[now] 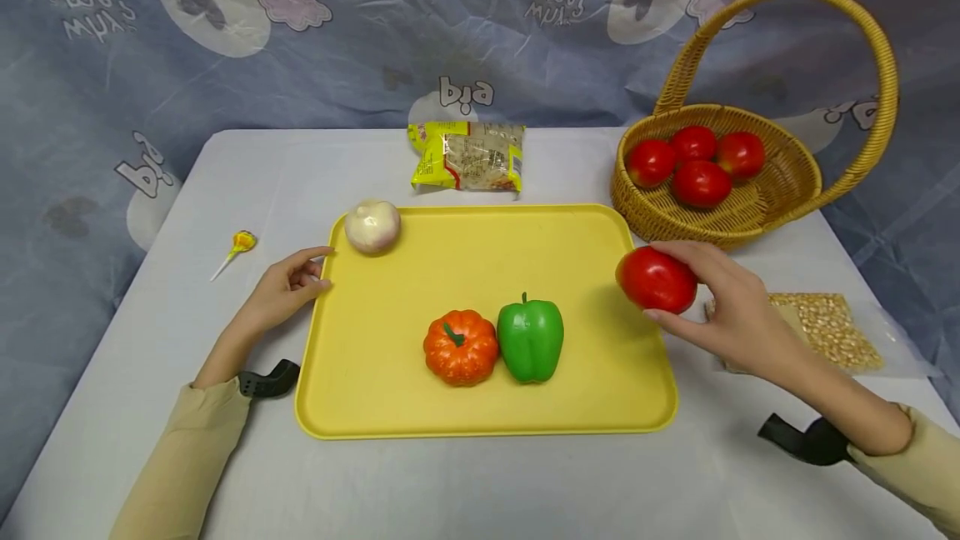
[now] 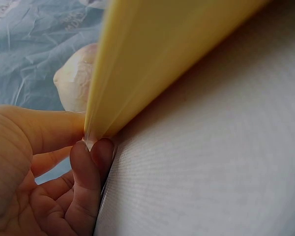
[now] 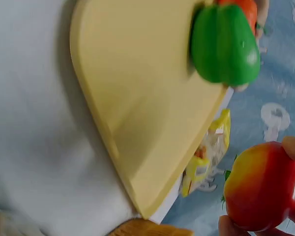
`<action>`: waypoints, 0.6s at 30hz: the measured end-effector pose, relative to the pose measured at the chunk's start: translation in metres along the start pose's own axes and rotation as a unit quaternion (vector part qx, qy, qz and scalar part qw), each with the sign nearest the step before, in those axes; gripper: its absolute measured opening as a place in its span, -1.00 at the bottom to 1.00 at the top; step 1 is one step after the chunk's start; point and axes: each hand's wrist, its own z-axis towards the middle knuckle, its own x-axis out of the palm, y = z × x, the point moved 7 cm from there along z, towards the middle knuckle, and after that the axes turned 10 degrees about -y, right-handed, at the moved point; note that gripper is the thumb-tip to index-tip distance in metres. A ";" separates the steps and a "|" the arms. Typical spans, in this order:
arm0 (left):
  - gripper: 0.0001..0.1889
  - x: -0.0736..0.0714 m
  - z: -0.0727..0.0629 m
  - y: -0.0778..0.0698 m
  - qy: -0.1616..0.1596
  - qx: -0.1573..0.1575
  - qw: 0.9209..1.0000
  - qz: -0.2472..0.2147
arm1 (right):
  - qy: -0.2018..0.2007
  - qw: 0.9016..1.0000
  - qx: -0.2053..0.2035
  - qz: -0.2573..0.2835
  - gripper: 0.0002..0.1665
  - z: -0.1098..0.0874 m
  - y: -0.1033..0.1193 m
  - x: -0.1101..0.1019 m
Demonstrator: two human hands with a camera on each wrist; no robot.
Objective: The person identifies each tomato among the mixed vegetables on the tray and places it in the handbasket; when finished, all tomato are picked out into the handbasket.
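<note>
My right hand (image 1: pixel 738 311) holds a red tomato (image 1: pixel 657 280) between thumb and fingers, over the right edge of the yellow tray (image 1: pixel 480 257). In the right wrist view the tomato (image 3: pixel 263 187) shows a yellow patch and green stem leaves. At the tray's left rim my left hand (image 1: pixel 279 294) pinches the edge; the left wrist view shows the fingertips (image 2: pixel 83 152) right at the rim. On the tray lie an orange pumpkin (image 1: pixel 461 347), a green bell pepper (image 1: pixel 530 338) beside it, and a whitish onion (image 1: pixel 372 227) in the far left corner.
A wicker basket (image 1: pixel 667 219) with a tall handle and several tomatoes (image 1: pixel 701 183) stands at the back right. Behind the tray lies a yellow snack packet (image 1: pixel 472 158). A lollipop (image 1: pixel 242 243) is at left, and a bag of corn kernels (image 1: pixel 832 332) lies under the right arm.
</note>
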 end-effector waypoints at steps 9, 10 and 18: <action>-0.51 -0.002 0.000 0.003 0.001 -0.005 1.000 -0.022 | -0.043 0.998 0.045 0.000 -0.09 0.035 -0.041 -0.005; -0.51 -0.002 0.000 0.003 0.001 -0.004 1.000 -0.022 | -0.048 0.998 0.048 -0.006 -0.10 0.039 -0.046 -0.006; -0.50 -0.002 -0.001 0.000 0.006 -0.008 1.000 -0.015 | -0.071 0.992 0.103 -0.008 -0.20 0.064 -0.092 -0.002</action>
